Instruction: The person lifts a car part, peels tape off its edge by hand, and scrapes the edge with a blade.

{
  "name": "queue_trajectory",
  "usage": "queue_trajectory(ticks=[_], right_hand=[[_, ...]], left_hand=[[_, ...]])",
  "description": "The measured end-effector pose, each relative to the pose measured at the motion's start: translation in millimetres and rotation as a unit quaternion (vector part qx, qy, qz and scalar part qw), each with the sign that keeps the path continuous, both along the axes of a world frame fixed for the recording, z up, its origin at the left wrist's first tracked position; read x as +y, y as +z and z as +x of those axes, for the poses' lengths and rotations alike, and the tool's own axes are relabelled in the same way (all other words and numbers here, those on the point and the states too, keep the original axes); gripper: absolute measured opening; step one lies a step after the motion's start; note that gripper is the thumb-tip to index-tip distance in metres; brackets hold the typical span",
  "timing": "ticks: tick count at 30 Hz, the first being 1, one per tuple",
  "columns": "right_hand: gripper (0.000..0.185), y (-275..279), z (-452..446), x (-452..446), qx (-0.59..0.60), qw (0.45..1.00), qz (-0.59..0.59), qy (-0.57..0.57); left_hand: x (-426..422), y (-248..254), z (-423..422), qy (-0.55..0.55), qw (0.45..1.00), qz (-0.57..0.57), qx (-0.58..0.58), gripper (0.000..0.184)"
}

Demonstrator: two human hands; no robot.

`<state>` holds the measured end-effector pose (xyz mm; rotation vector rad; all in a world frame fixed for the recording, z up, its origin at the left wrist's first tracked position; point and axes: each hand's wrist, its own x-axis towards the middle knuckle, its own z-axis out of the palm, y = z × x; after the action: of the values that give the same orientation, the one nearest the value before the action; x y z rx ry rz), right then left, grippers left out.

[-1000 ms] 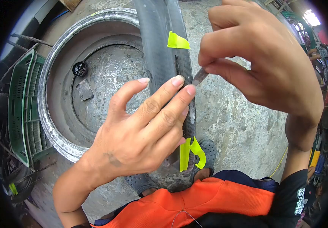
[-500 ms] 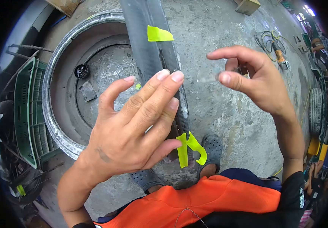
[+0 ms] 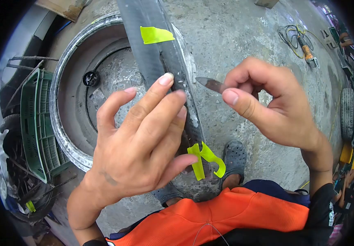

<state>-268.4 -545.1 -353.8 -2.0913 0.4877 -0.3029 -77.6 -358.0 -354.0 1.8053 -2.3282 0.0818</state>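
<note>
A long dark carbon-fibre part [image 3: 138,53] with a woven sheen runs down the middle, a groove along it. One strip of yellow-green tape [image 3: 157,35] crosses its upper stretch; two more strips of tape [image 3: 197,162] stick near its lower end. Over the part is my left hand [image 3: 138,143], open with fingers stretched; its fingertips are at the groove, though firm contact cannot be made out. To the right of the part, my right hand [image 3: 269,100] pinches a small pointed blade [image 3: 210,84] between thumb and curled forefinger, its tip apart from the part's edge.
A large round tyre-like ring [image 3: 62,135] lies behind the part, with a black round cap [image 3: 91,78] inside it. At left stands a green plastic crate [image 3: 35,123]. An orange corded power tool [image 3: 308,53] and a tyre [image 3: 348,112] are at right.
My right forefinger has curled in from being stretched out, and the blade now shows clearly, pointing left. The part's upper end has shifted left in view. My left hand stays over it.
</note>
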Motion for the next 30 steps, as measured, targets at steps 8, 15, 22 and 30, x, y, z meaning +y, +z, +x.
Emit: queue_trajectory(ticks=[8, 15, 22, 30], right_hand=[[0.010, 2.5, 4.5, 4.8, 0.016, 0.999, -0.023, 0.021], [0.011, 5.2, 8.7, 2.0, 0.030, 0.998, 0.056, 0.027], [0.013, 9.1, 13.3, -2.4, 0.053, 0.992, 0.104, 0.037], [0.017, 5.7, 19.0, -9.7, 0.064, 0.929, 0.364, 0.009]], left_hand=[[-3.2, 7.6, -7.7, 0.018, 1.000, 0.016, -0.013, 0.069], [-1.8, 4.5, -4.8, 0.009, 1.000, 0.009, -0.007, 0.068], [-1.9, 1.6, -2.9, 0.007, 1.000, -0.001, -0.001, 0.067], [-1.5, 0.6, -1.4, 0.010, 1.000, 0.007, -0.003, 0.070]])
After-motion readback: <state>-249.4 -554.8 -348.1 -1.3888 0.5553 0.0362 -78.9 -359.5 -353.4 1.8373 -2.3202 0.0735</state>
